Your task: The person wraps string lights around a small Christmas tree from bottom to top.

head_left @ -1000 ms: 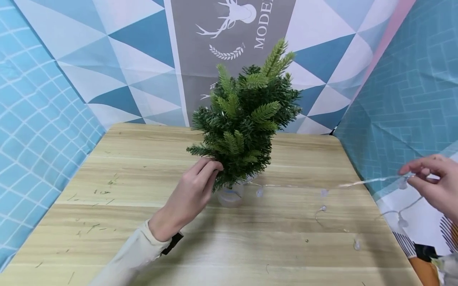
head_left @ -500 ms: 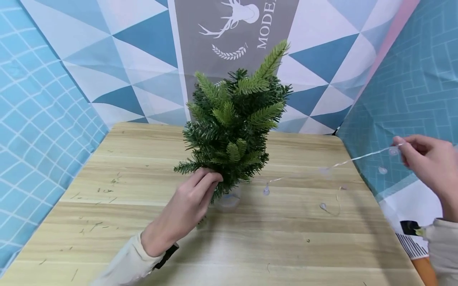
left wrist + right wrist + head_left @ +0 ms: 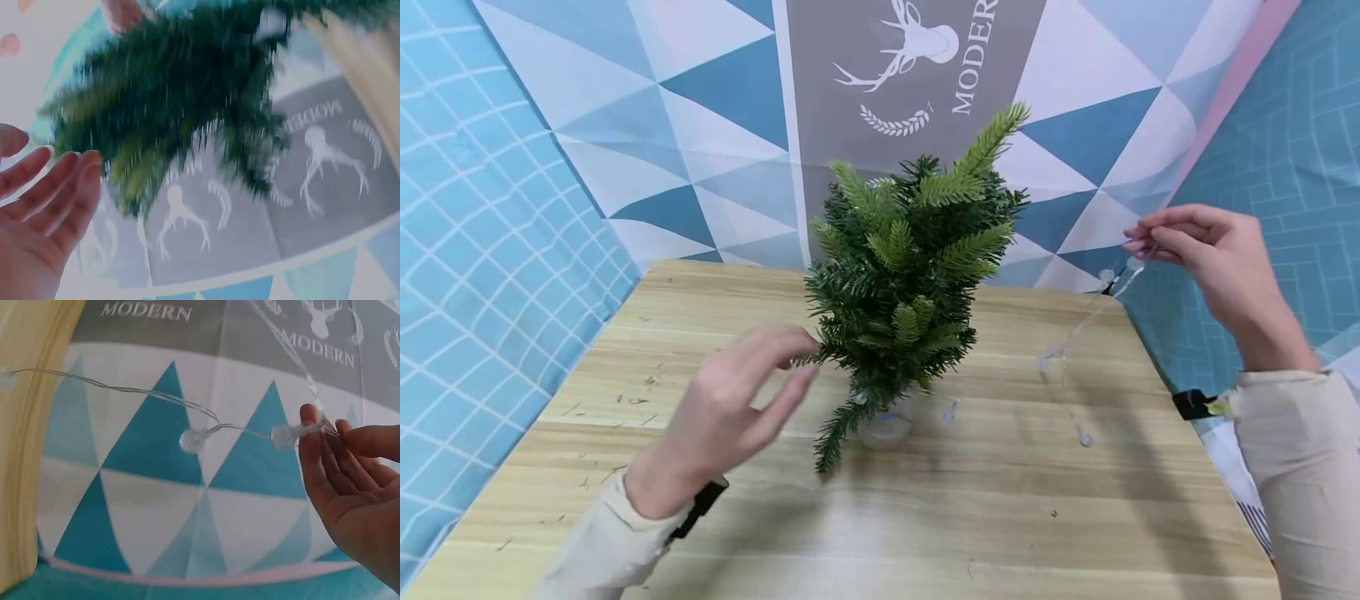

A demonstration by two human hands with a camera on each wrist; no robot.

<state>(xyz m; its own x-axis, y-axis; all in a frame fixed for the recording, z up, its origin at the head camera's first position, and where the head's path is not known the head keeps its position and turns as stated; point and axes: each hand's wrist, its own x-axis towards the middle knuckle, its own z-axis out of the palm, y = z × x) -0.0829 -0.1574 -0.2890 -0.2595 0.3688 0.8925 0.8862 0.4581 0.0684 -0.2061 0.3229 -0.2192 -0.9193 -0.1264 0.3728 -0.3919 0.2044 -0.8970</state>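
Observation:
A small artificial Christmas tree (image 3: 910, 275) stands on the wooden table, its base wrapped in something pale and translucent (image 3: 886, 427). My left hand (image 3: 722, 408) is at the tree's lower left, fingers spread and relaxed, by a branch tip; in the blurred left wrist view the hand (image 3: 50, 212) holds nothing. Out to the right, my right hand (image 3: 1217, 258) pinches a string of lights (image 3: 156, 395) between thumb and fingers. Its clear wire carries round clear bulbs (image 3: 192, 441) and hangs down toward the table. One bulb (image 3: 950, 412) lies near the tree base.
The wooden table (image 3: 1037, 533) has bits of green needles (image 3: 640, 400) scattered on its left side. Behind it hangs a patterned cloth (image 3: 730, 108) with triangles and a deer head. Blue cloths stand along both sides.
My left hand has let go of the lower branch and drawn back left; that branch now hangs down. My right hand has moved up and inward with the string of lights.

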